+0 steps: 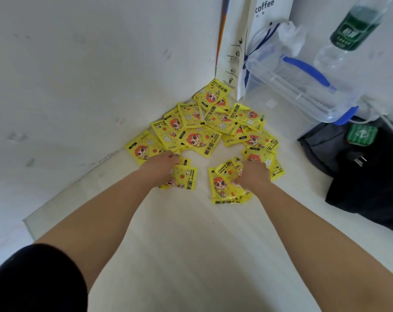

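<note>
Now my left hand (166, 165) has its fingers curled round a yellow plastic hand-warmer sachet (188, 176), my right hand (255, 174) pinches a second sachet (221, 184); sachet heap (202, 129) at twelve o'clock

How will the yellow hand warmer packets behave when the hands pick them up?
The packets look flat and glossy, so probably light and slippery against each other. The packet the right hand grips bends, so likely floppy. They should not roll.
</note>
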